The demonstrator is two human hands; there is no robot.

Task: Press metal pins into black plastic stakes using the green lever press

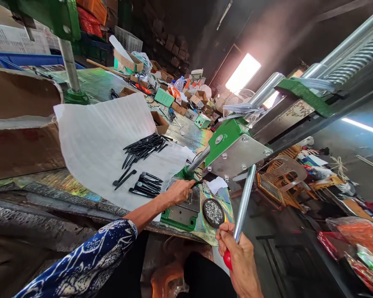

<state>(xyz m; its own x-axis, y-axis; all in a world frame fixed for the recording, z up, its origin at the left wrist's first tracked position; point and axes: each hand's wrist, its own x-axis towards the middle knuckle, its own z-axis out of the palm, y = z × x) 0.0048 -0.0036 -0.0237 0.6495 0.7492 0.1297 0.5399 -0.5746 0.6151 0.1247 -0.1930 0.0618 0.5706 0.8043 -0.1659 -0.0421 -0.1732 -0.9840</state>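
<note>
Left hand: the left hand (178,192), in a blue patterned sleeve (81,260), has its fingers curled closed, pinching a small black piece (198,181) above a steel die plate (182,215) on a green base.

Right hand: the right hand (241,260) is closed fully around the steel lever (245,198) of a green-and-steel hand press (233,149), just above the lever's red grip (226,260).

Between the hands: a round black dish (213,212) holds a heap of small silver metal parts, with a scrap of white paper (216,185) just beyond it.

Left of the left hand: a white foam sheet (99,132) lies on the worktop (186,134), carrying two groups of long black pieces (144,149), near and well beyond the hand.

Surface: the worktop has a worn metallic green sheen, with iridescent foil around the press base.

Beyond the hands: cardboard boxes (177,99), a green box (163,97) and a small green device (203,121) crowd the far worktop.

Right of the right hand: a plastic chair (279,178) stands on the floor (267,252), with red and orange bags (360,236) nearer the hand.

Room: dim and cluttered, with a bright window (242,72) and a white fan (239,101) far ahead.
</note>
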